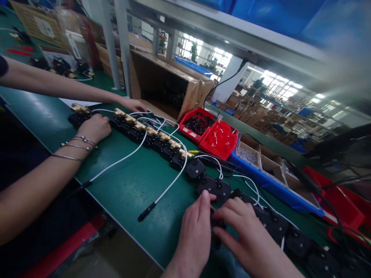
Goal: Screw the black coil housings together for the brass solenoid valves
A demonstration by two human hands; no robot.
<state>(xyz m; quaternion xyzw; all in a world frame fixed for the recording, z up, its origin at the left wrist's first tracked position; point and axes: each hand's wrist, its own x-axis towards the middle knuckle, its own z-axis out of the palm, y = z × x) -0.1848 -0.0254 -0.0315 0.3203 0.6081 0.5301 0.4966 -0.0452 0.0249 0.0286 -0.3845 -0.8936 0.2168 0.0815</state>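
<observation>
My left hand (194,229) and my right hand (246,227) are closed around a small black plastic housing (216,223) near the front of the green table. The fingers hide most of it, so its details cannot be made out. Just beyond my fingertips lies a row of black housings (213,187), continuing to the right (297,241), with white cables (256,189) running among them. Up and to the left, a line of black units with brass fittings (152,132) rests on the table. One white cable from them ends in a black plug (147,211).
At the left, a co-worker's hand with bracelets (95,129) touches the units, while the other hand (133,105) reaches behind them. Red bins (218,139), a blue divided bin (275,183) and an open cardboard box (185,90) line the back. Metal posts (123,50) stand there.
</observation>
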